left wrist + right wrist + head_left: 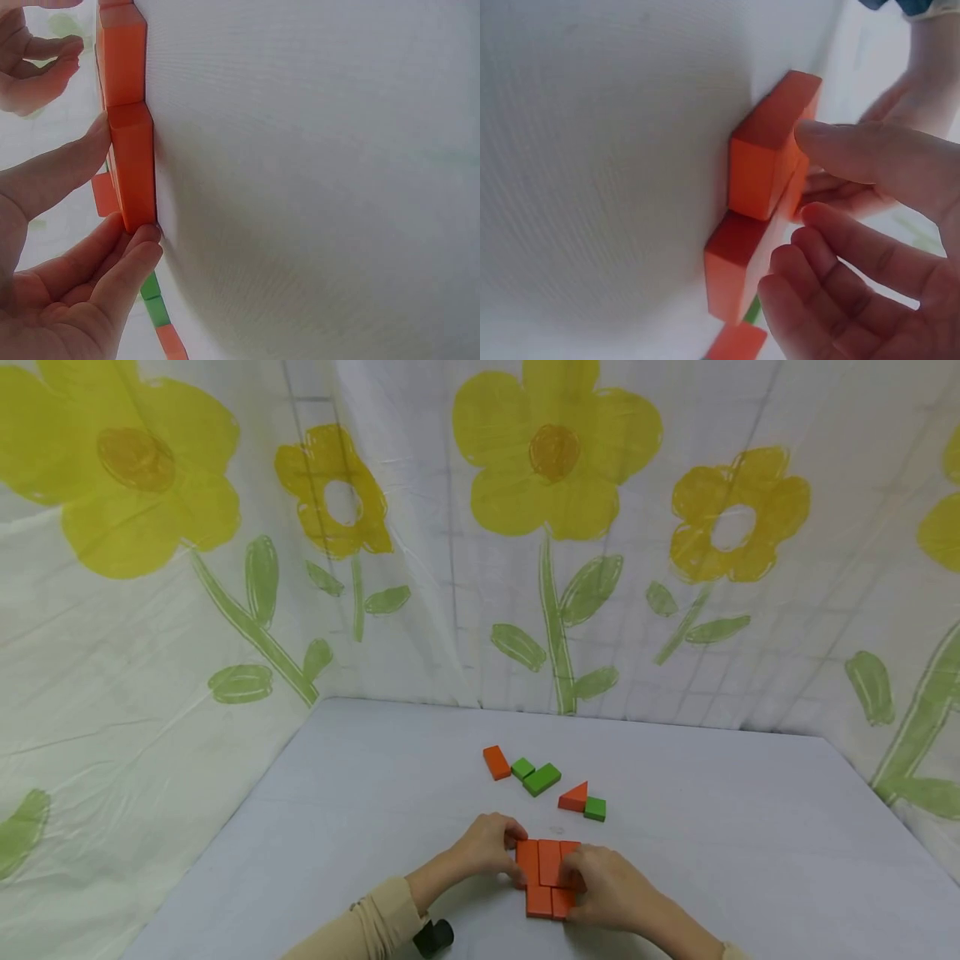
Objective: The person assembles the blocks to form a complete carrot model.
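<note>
Five orange blocks, as far as I can count from the head view, sit packed flat together as an orange cluster point(545, 877) near the front edge of the desk point(360, 810), and I judge that part of the work done or nearly so. My left hand point(487, 847) is at the cluster's left side, its straight fingers point(64, 169) pressed on the side face of an outer block, squaring it up rather than gripping it. My right hand point(607, 885) does the same from the right, fingers extended against the blocks and partly covering them. Further back, well apart from the cluster, loose pieces wait untouched: an orange brick point(496, 762), a small green cube point(522, 768), a green brick point(542, 779), an orange wedge point(574, 797) and a second green cube point(595, 809). I reckon roughly half the pieces remain.
</note>
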Demonstrator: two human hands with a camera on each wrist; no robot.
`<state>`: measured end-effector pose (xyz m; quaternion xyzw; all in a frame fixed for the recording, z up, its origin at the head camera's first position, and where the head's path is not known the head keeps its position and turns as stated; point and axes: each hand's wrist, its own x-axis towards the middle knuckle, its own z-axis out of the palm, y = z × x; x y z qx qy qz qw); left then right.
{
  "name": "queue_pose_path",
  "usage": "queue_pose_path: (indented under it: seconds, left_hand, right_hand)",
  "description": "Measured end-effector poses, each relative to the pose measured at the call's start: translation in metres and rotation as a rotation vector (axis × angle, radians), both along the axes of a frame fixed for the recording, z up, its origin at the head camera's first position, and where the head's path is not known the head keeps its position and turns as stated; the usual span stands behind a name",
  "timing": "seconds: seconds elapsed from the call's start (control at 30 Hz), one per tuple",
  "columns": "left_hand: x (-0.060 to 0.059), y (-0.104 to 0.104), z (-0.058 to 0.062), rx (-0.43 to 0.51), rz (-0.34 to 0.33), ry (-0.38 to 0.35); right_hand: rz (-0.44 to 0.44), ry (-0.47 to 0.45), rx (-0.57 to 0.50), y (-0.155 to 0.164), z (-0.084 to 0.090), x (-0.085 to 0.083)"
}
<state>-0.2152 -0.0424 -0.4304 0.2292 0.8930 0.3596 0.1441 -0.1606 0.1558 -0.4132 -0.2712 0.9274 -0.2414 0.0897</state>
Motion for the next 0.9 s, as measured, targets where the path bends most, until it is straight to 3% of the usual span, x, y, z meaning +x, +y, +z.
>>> queue_pose_path:
  seconds: [0.2, 0.57, 0.73, 0.9]
  left_hand:
    - [0.0, 0.0, -0.001, -0.003, -0.001, -0.002]
    - [-0.001, 0.0, -0.001, 0.006, -0.008, -0.008]
    - [-0.001, 0.0, 0.0, 0.011, -0.016, 0.0]
    - [0.0, -0.001, 0.001, 0.042, -0.024, 0.002]
  right_hand:
    - [-0.011, -0.042, 0.029, -0.002, -0.002, 0.0]
    - [0.016, -0.016, 0.005, 0.001, 0.002, -0.006]
    - [-0.032, 0.076, -0.035, -0.002, 0.011, -0.023]
    - [-0.113, 0.134, -0.074, -0.02, 0.013, -0.055]
